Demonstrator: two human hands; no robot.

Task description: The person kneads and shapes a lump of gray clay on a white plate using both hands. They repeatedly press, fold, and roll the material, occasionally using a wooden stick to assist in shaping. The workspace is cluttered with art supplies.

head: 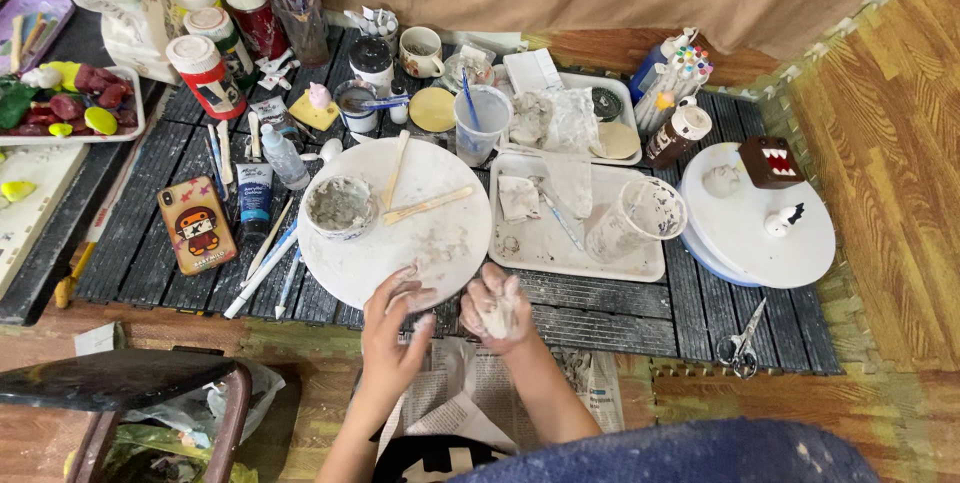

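— What have my hands got right now?

— My right hand [495, 305] is cupped around a pale lump of clay [497, 317], fingers curled over it, just off the near edge of the round white board [440, 243]. The palm is smeared with the same grey-white stuff.

— And the left?

— My left hand [395, 328] holds nothing; its fingers are loosely spread, the tips touching the board's near rim — just beside the right hand.

— What's on the board?

— A small bowl of grey slurry [339, 205] at its left side, and two flat wooden sticks [412, 193] lying across the middle. To the right, a white tray [600, 263] carries a clear plastic cup [640, 218] tipped on its side. A phone in an orange case [197, 224] lies on the dark slatted table [640, 313], well left of the board, and scissors [741, 341] rest near the table's right corner.
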